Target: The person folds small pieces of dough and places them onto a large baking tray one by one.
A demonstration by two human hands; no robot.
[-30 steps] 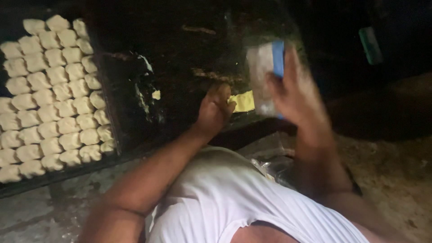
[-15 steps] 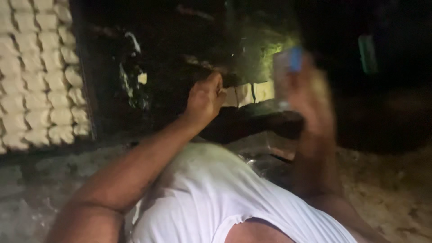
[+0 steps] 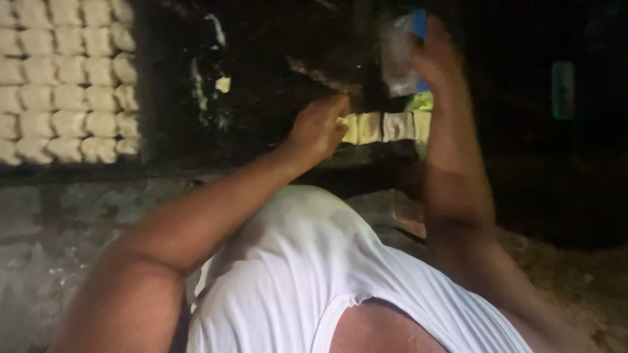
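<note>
- The left hand [image 3: 318, 127], at centre frame, is curled with its fingertips on the pale yellow dough strip [image 3: 386, 126]; whether it pinches the strip, I cannot tell.
- The strip lies just right of that hand, on a dark ledge [image 3: 366, 157].
- The right hand [image 3: 435, 55], raised at upper centre-right, is closed around a clear packet [image 3: 398, 55] with a blue edge.
- Rows of pale dough pieces [image 3: 62, 78] fill the upper left.
- A white vest [image 3: 314, 274] fills the lower middle.
</note>
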